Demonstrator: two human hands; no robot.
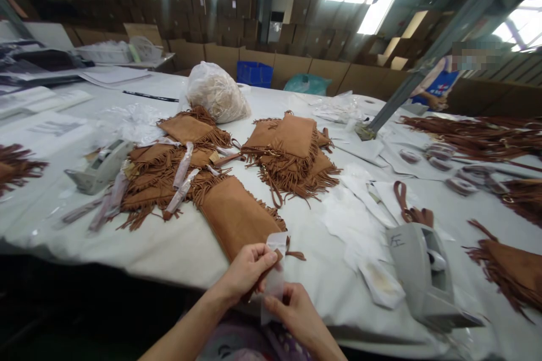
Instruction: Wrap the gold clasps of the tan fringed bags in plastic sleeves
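A brown suede fringed pouch [237, 214] lies at the table's front edge, just beyond my hands. My left hand [248, 271] is closed on a brown strap [278, 255], with a strip of translucent white paper [276, 279] against it. Lower down, the fingers of my right hand [296, 307] pinch the same strip. Part of the strap is hidden behind my fingers and the paper. Left of the pouch are more fringed pouches [186, 128] with paper-wrapped straps [183, 189] on top. Another stack of fringed pouches [292, 138] sits farther back.
Grey tape dispensers stand at right [417, 271] and left [104, 166]. White paper sheets [351, 225] lie right of my hands. A stuffed plastic bag [215, 90] stands at the back. A metal post [406, 90] rises at right, near a person in a blue apron [440, 84].
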